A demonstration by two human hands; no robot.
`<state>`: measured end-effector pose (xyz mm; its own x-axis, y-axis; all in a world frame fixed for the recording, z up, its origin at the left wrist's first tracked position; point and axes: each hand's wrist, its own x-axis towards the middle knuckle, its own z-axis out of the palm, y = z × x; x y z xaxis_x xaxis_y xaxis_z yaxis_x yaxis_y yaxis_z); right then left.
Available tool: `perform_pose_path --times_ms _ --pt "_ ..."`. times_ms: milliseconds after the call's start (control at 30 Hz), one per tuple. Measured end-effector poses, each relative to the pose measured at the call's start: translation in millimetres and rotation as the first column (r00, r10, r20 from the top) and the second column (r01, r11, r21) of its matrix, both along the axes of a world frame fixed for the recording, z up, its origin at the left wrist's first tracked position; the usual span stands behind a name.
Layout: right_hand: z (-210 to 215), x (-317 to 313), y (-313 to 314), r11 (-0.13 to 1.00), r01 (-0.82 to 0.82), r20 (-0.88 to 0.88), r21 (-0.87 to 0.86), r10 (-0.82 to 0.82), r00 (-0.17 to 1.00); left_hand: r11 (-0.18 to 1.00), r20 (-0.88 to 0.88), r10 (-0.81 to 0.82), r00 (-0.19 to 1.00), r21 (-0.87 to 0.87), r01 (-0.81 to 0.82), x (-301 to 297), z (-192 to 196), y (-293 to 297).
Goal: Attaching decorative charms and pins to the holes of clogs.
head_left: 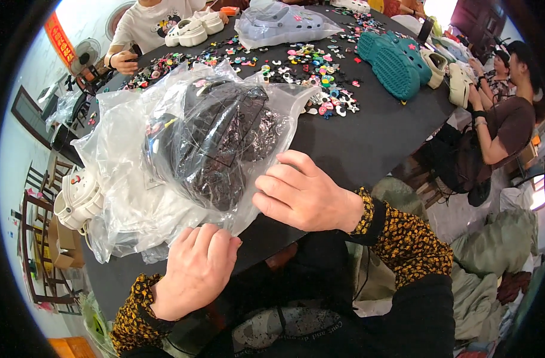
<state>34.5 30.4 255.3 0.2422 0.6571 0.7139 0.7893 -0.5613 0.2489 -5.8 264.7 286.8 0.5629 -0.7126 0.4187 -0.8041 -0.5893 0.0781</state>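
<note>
A clear plastic bag (293,98) lies on the black table in front of me. Through its film show dark clogs (224,140), blurred by creases and glare. My left hand (195,268) is closed, fingertips pinching the near edge of the bag. Further right and a little higher, my right hand (308,194) has its fingers curled on the bag's right side. More crumpled clear bags (129,179) spread to the left, against a white clog (81,200) decorated with small charms.
Loose colourful shoe charms (329,83) cover the table (350,143) beyond the bag. Teal clogs (397,65) and beige clogs (460,86) stand at the right edge. A bagged lavender clog (281,27) lies at the back. People sit across and at the right, near white clogs (195,30).
</note>
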Motion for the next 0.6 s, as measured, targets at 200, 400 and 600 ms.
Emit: perform_pose_path --times_ms 200,400,600 --pt "2 1 -6 1.0 -0.021 -0.013 0.006 0.021 1.0 1.0 -0.082 -0.02 0.996 0.011 0.021 -2 3 3" --pt "16 13 -33 0.994 0.074 -0.108 0.077 -0.066 0.992 0.999 -0.132 -0.032 0.991 -0.016 0.031 -6 4 10" --pt "19 -1 -12 0.998 0.012 -0.105 0.055 -0.006 0.994 0.996 -0.077 -0.068 0.995 -0.066 0.063 -3 1 7"
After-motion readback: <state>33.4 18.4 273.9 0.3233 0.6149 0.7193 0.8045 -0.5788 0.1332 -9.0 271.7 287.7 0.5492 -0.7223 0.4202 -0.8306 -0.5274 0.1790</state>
